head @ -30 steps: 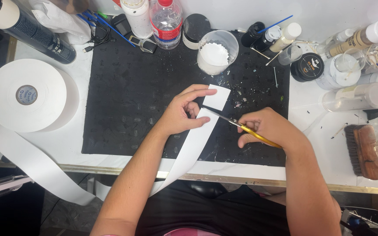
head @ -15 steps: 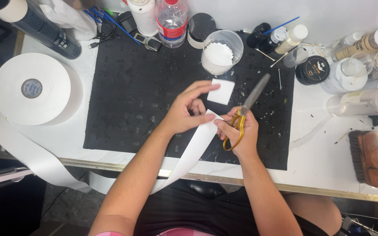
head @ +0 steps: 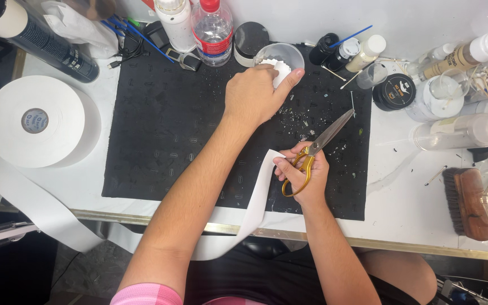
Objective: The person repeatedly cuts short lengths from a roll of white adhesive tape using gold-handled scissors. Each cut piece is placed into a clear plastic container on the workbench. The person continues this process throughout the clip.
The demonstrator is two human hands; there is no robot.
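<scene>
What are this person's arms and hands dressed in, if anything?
Both hands, left hand and right hand, are bare: no gloves, rings or watch show. Both forearms are uncovered. A short pink sleeve covers the left upper arm at the bottom edge.

Gold-handled scissors lie in the right grip, silver blades closed and pointing up and away to the right. A white strip has its cut end just left of that grip, trailing down off the table edge. A small white cut piece is pinched in the left grip, at the rim of a clear cup.
</scene>
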